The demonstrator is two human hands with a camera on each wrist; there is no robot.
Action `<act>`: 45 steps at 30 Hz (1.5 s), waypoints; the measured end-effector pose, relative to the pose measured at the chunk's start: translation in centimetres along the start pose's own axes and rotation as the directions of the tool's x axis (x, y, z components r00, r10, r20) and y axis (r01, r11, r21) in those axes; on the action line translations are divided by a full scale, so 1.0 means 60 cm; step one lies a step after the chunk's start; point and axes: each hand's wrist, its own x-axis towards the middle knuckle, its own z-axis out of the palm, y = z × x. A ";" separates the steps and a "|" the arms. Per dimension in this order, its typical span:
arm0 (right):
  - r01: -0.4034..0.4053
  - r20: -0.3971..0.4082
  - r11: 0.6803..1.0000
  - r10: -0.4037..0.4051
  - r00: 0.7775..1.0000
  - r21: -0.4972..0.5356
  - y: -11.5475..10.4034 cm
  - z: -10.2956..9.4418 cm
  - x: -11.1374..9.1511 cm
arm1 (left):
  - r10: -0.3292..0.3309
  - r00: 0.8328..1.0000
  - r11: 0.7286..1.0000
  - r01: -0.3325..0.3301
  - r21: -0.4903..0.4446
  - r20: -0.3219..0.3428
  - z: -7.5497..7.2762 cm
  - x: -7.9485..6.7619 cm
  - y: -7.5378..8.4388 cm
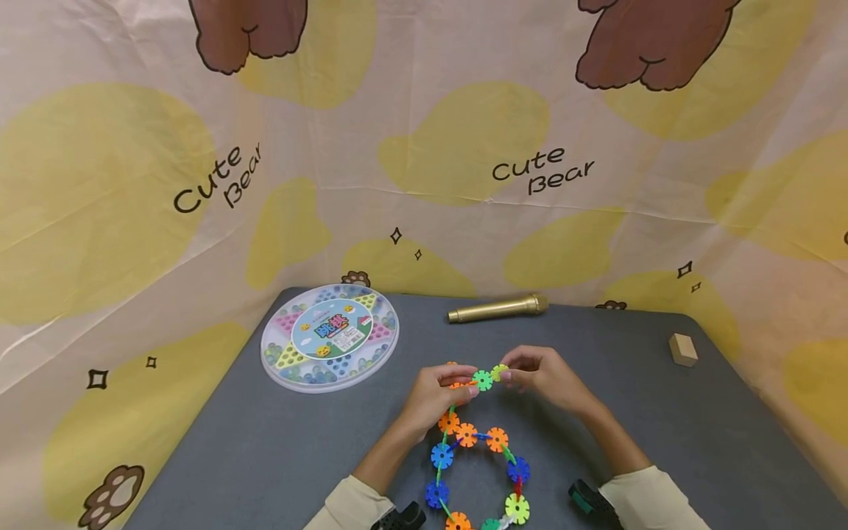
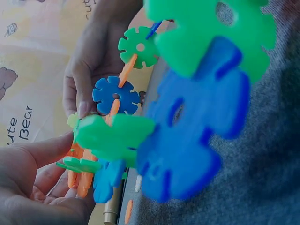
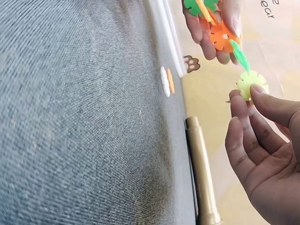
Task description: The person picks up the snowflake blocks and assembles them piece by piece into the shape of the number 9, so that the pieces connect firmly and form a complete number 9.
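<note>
A chain of colourful notched plastic snowflake discs hangs below my hands, bent into a loop. It includes a blue disc (image 1: 442, 456), an orange disc (image 1: 497, 439) and a yellow-green disc (image 1: 517, 509). My left hand (image 1: 430, 401) grips the chain near its upper end, thumb and fingers on an orange disc (image 3: 224, 36). Between the hands sits a green disc (image 1: 482, 380), edge-on in the right wrist view. My right hand (image 1: 553, 375) pinches the pale yellow disc (image 3: 251, 85), which meets the green one. Close to the left wrist camera, a large blue disc (image 2: 197, 136) hides part of the chain.
On the grey table (image 1: 318, 449), a round Chinese checkers set (image 1: 330, 338) lies at the back left. A gold microphone (image 1: 497, 308) is at the back edge, a wooden block (image 1: 683, 350) at the right. A white disc (image 3: 165, 82) lies on the table beside an orange disc (image 3: 171, 80).
</note>
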 end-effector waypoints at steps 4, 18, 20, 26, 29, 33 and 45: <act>0.007 0.002 1.000 -0.007 1.000 0.004 -0.002 0.003 -0.001 | 0.001 1.000 1.000 -0.001 0.006 -0.003 -0.001 0.001 -0.001; 0.071 -0.057 0.997 -0.069 0.996 0.031 -0.006 0.017 0.002 | 0.025 0.997 0.998 -0.021 0.056 -0.066 0.001 -0.002 0.000; 0.084 -0.062 0.996 -0.081 0.995 0.042 -0.006 0.018 0.002 | 0.029 0.997 0.997 -0.023 0.070 -0.078 0.002 -0.003 -0.001; 0.103 -0.033 0.992 -0.101 0.994 0.079 -0.007 0.015 0.005 | 0.031 0.993 0.994 -0.019 0.107 -0.112 0.005 -0.004 -0.002; 0.103 -0.018 0.991 -0.102 0.995 0.088 -0.007 0.012 0.006 | 0.028 0.993 0.994 -0.017 0.104 -0.111 0.006 -0.005 -0.001; 0.105 -0.006 0.990 -0.105 0.995 0.092 -0.007 0.010 0.009 | 0.019 0.995 0.996 -0.009 0.093 -0.102 0.007 -0.007 0.001; 0.163 0.043 0.983 -0.167 0.985 0.089 0.001 0.008 0.012 | 0.025 0.993 0.992 -0.011 0.122 -0.113 0.012 -0.007 -0.001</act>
